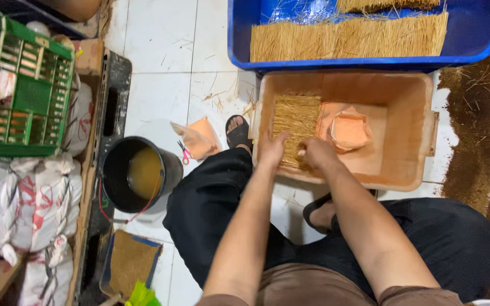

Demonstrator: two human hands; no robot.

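Currently: left hand (271, 149) fingers curled loosely, resting on bundle of thin straw-coloured sticks (295, 126) in orange plastic tub (406, 96). Right hand (316, 153) half-closed, gripping the bundle's near edge. Folded orange paper (350, 130) just right.

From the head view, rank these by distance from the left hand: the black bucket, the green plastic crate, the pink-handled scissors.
1. Pink-handled scissors, on the floor just left of the left hand.
2. Black bucket, farther left.
3. Green plastic crate, far left.
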